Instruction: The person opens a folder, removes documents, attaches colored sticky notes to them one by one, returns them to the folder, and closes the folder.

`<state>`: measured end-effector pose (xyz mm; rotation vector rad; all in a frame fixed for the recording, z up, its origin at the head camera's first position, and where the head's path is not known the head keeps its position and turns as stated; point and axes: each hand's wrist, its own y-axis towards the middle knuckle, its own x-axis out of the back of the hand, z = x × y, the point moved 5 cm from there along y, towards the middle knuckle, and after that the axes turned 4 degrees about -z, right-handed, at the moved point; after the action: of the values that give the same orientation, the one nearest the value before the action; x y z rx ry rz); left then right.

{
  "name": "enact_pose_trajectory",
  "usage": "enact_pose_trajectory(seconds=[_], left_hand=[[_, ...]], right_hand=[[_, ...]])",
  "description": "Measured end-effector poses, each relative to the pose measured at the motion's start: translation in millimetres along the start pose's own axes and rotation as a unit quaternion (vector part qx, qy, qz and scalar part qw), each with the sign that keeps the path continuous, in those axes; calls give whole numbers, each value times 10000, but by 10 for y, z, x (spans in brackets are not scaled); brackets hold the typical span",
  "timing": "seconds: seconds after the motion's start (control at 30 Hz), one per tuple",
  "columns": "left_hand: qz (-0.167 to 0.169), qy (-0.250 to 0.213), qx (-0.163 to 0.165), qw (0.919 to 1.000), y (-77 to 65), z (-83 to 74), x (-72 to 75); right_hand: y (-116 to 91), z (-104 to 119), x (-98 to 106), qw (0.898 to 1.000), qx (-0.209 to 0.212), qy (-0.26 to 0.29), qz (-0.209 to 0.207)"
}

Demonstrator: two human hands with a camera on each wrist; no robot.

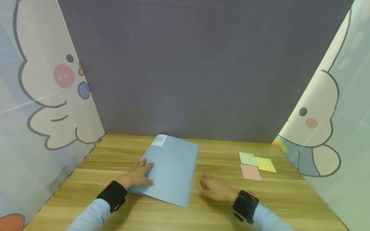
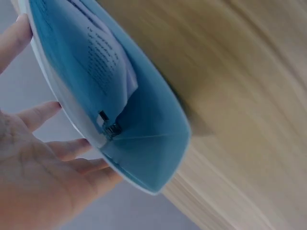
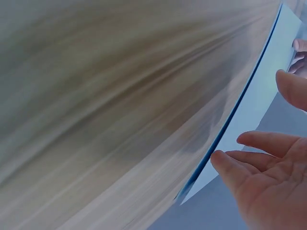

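Observation:
A light blue file folder lies on the wooden table, a white label at its top left corner. My left hand rests on its left edge with fingers spread. From the left wrist, the folder stands slightly parted; printed paper and a small dark clip show inside. To the right of the folder is my right hand, fingers loosely bent and holding nothing. In the right wrist view its fingers are close to the folder's edge; whether they touch it I cannot tell.
Three square paper pads lie together on the right of the table: green, yellow and pink. A dark grey panel stands behind the table. Printed cloth curtains hang at both sides.

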<state>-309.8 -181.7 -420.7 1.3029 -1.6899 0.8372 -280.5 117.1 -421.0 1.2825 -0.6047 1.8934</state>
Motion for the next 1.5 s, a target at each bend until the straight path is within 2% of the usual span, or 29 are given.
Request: enact_pose_trajectory(seconds=[0.2,0.67,1.0,1.37,1.5], left_hand=[[151,22,103,9998,-63,-177,-75],[349,445,-350,9978,-250,-592,-212],[549,761,-514,9943,-375,-856,-329],[566,1044,-503,9916,-435,-1106,-486],[613,1011,-506,9917,-457,-1182,-567]], right_hand=[[24,83,-55,9999,100,-37,119],[-150,-2,-125,9989,134,-413,160],[-285,-96,-7,9989,167,-441,46],[-402,-284,113,9997,-112,-193,-76],[-471,-333,154,9996,-194,-156,-148]])
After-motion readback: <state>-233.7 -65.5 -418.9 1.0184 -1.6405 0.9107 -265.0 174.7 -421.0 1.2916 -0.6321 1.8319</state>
